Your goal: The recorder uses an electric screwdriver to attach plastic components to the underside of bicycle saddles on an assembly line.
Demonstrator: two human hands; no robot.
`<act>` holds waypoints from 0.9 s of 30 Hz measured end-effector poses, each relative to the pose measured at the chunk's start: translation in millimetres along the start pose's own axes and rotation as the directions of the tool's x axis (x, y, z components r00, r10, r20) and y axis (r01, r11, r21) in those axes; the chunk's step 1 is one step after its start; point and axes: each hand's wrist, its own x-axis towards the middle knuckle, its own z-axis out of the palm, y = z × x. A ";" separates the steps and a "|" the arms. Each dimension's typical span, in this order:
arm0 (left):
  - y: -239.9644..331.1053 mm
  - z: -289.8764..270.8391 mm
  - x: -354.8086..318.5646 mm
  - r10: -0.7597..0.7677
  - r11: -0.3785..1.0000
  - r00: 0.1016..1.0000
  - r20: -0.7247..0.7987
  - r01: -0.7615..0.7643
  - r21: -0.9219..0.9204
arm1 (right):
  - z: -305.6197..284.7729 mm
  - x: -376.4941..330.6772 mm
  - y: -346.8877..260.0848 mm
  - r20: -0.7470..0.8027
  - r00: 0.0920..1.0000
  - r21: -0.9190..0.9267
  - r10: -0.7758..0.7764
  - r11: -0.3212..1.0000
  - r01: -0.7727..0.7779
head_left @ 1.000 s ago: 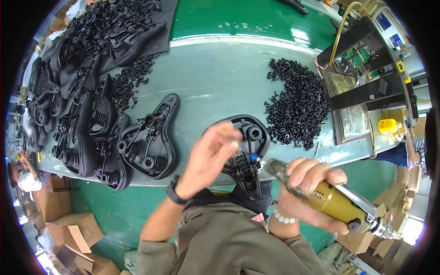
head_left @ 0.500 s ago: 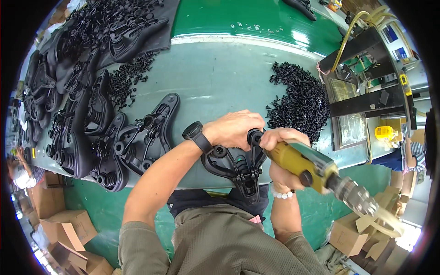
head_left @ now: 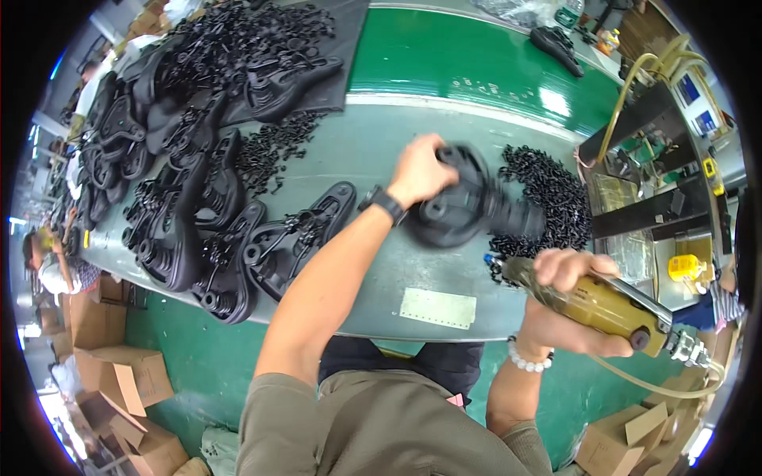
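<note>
Blurred by motion, a black bicycle saddle (head_left: 451, 213) is tilted up over the table, its sprung underside partly showing. My left hand (head_left: 422, 170), with a dark watch at the wrist, is closed on its upper edge. To the right, beyond the table's front edge, my right hand (head_left: 567, 305) is wrapped round a yellow air screwdriver (head_left: 615, 311). The blue-collared tip of the tool points left, apart from the saddle. A heap of black screws (head_left: 548, 194) lies just right of the saddle.
Several similar saddles (head_left: 298, 242) crowd the table's left side, with loose black parts (head_left: 290, 139) among them. A pale perforated plate (head_left: 438, 308) lies near the front edge. On the right stands a black metal frame (head_left: 659, 170). The tool's hose (head_left: 667, 386) loops low; cardboard boxes (head_left: 127, 373) sit on the floor.
The saddle has been lifted from the front edge, away from me, by my left hand. My right hand has drawn the screwdriver off it, rightward and nearer. The pale plate is uncovered.
</note>
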 end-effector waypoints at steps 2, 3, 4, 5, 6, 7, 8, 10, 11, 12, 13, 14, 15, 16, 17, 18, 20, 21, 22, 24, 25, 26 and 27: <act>-1.1 -22.3 28.5 -0.292 0.957 0.949 -0.118 0.290 -0.031 | -3.9 -5.0 -4.5 -0.065 0.998 -0.049 0.020 0.999 -0.024; -5.7 -32.0 34.4 -0.278 0.945 0.944 -0.176 0.301 0.125 | -7.4 -10.0 -5.4 -0.068 0.997 -0.040 0.021 0.999 -0.023; -4.5 -44.9 34.4 -0.253 0.910 0.941 -0.227 0.311 0.276 | -14.2 -16.6 -3.3 -0.080 0.996 -0.050 0.040 0.998 -0.045; -6.0 -63.3 28.1 -0.256 0.832 0.962 -0.096 0.270 0.485 | -20.7 -21.4 -0.7 -0.093 0.994 -0.060 0.059 0.996 -0.065; 1.4 -85.8 14.1 -0.284 0.724 0.958 0.040 0.187 0.665 | -23.5 -25.9 1.0 -0.103 0.993 -0.062 0.056 0.996 -0.063; 0.0 -99.8 -0.5 -0.347 0.584 0.926 0.148 0.090 0.807 | -24.2 -31.3 2.4 -0.113 0.991 -0.057 0.067 0.996 -0.073; -5.7 -109.9 -14.3 -0.424 0.430 0.874 0.238 -0.037 0.902 | -27.8 -36.8 4.6 -0.122 0.989 -0.056 0.077 0.995 -0.085; -22.8 -127.3 -43.8 -0.558 0.330 0.750 0.355 -0.192 0.924 | -32.4 -45.7 3.0 -0.087 0.990 0.010 0.114 0.994 -0.113; -25.8 -122.7 -52.7 -0.534 0.372 0.762 0.366 -0.178 0.911 | -31.6 -48.7 2.4 -0.101 0.988 0.006 0.121 0.993 -0.121; -20.8 -116.7 -61.7 -0.511 0.410 0.777 0.368 -0.156 0.899 | -29.0 -50.5 3.8 -0.108 0.986 0.009 0.130 0.992 -0.130; -7.9 -100.9 -77.3 -0.369 0.459 0.814 0.448 -0.260 0.849 | -26.5 -51.9 2.7 -0.133 0.981 0.012 0.138 0.990 -0.137; 1.1 -78.1 -100.9 -0.209 0.513 0.810 0.548 -0.387 0.766 | -23.3 -52.5 0.7 -0.124 0.982 0.024 0.144 0.990 -0.142; -10.4 -49.8 -132.0 0.119 0.542 0.809 0.576 -0.539 0.645 | -18.5 -51.7 -3.6 -0.117 0.985 0.035 0.130 0.991 -0.127; 12.5 -34.1 -155.2 0.175 0.527 0.736 0.654 -0.632 0.569 | -15.9 -50.0 -6.5 -0.113 0.987 0.040 0.116 0.993 -0.113; 13.4 -16.8 -182.1 0.302 0.464 0.669 0.679 -0.726 0.508 | -8.2 -47.1 -11.8 -0.081 0.993 0.023 0.089 0.996 -0.087; 25.0 -6.4 -200.1 0.257 0.426 0.631 0.732 -0.754 0.501 | -2.6 -45.7 -15.3 -0.082 0.994 0.037 0.075 0.997 -0.072; 36.1 -10.5 -214.4 0.215 0.222 0.469 0.857 -0.878 0.425 | 6.9 -44.7 -18.8 -0.055 0.996 0.068 0.072 0.995 -0.068; 40.3 -17.7 -214.8 0.261 0.207 0.472 0.842 -0.879 0.429 | 9.5 -44.8 -19.9 -0.045 0.996 0.075 0.077 0.995 -0.073; 44.1 -25.0 -214.9 0.306 0.193 0.474 0.826 -0.880 0.434 | 11.4 -45.4 -20.7 -0.043 0.995 0.062 0.087 0.995 -0.084; 52.5 -54.9 -205.9 0.547 0.448 0.457 0.701 -0.868 0.216 | 11.7 -46.0 -24.5 -0.034 0.994 0.045 0.099 0.994 -0.098; 60.9 -76.8 -190.3 0.587 0.655 0.541 0.602 -0.754 0.039 | 10.3 -46.6 -29.4 -0.043 0.995 0.019 0.089 0.996 -0.089; 56.2 -99.0 -178.6 0.504 0.791 0.716 0.482 -0.607 0.075 | 9.4 -46.4 -32.1 -0.052 0.996 -0.009 0.075 0.997 -0.076; 40.1 -126.5 -169.4 0.346 0.887 0.899 0.267 -0.407 0.221 | 8.7 -45.3 -33.6 -0.055 0.996 -0.031 0.064 0.997 -0.066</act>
